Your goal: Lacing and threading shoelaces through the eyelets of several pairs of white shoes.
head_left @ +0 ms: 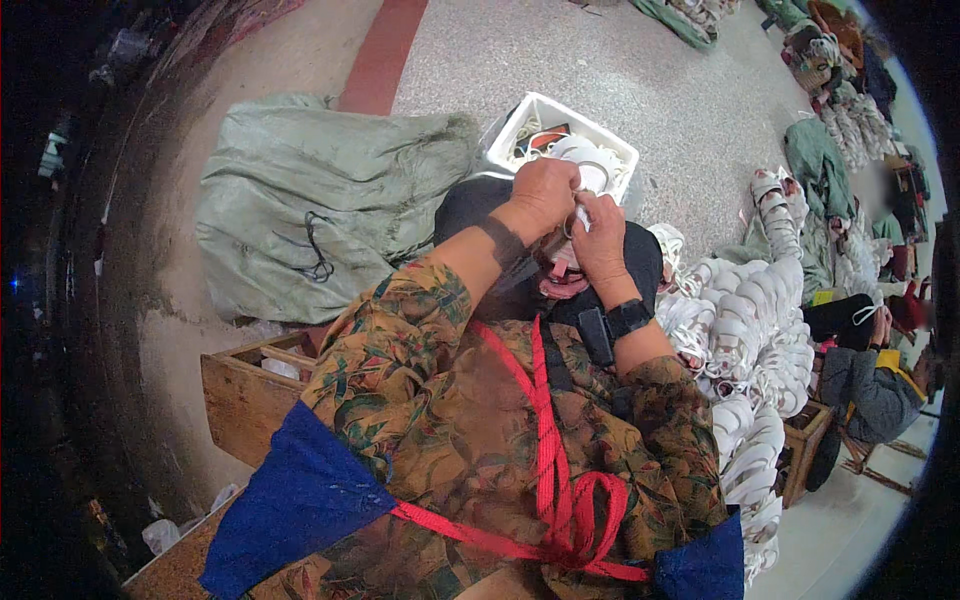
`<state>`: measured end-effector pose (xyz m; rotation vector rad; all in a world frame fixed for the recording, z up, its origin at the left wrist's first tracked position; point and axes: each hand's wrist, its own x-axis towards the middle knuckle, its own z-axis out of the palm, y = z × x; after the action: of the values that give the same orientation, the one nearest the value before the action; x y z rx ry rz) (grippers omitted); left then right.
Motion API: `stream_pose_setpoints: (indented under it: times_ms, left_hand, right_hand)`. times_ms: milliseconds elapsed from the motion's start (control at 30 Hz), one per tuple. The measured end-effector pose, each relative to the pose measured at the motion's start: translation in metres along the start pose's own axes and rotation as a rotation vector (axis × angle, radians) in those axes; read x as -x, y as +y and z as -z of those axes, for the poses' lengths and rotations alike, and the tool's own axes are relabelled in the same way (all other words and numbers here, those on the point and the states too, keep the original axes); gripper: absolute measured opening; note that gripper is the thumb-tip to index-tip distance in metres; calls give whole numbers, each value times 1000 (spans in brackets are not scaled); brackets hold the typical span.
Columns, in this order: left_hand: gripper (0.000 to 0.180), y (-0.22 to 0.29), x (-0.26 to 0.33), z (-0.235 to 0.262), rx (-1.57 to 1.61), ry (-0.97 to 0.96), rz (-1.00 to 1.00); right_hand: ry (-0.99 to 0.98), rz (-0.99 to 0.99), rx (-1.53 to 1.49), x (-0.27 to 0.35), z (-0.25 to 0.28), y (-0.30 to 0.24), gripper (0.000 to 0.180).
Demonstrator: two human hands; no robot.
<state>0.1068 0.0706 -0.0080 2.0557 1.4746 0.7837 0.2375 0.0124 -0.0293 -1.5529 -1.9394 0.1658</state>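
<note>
A white shoe with a pinkish heel end (565,284) lies across my lap between dark-clad knees, its pale toe end pointing away from me. My left hand (545,195) is closed at the shoe's upper, with thumb and fingers pinched together. Close beside it, my right hand (600,240) pinches at the same part of the shoe. A thin light strand, perhaps a lace, shows between the hands. The fingers cover most of the middle of the shoe, so exactly what each fingertip grips is hidden.
Just beyond my hands stands a white bin (625,160) holding pale laces and a dark-and-orange item. A grey-green sack (330,200) lies left. Rows of white shoes (745,320) are stacked right. Wooden box (235,405) sits lower left; another person (870,390) sits far right.
</note>
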Motion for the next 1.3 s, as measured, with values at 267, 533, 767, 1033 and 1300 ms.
stream_pose_setpoints:
  times_ms: [267,533,767,1033,1300]
  left_hand:
    - [9,-1,5,-3,-90,33,2]
    - [15,26,23,13,-335,-144,-263]
    - [20,50,12,17,-391,-320,-297]
    - [16,-19,-17,16,-111,-417,-157]
    - [14,-44,4,-2,323,-435,-6]
  right_hand:
    - [20,-69,-37,-5,-4,-1,13]
    - [-147,-212,50,-14,8,-9,12]
    - [-165,-90,198,-13,13,6,13]
    - [-129,59,315,-21,2,-15,13]
    - [-33,222,375,-7,2,-9,10]
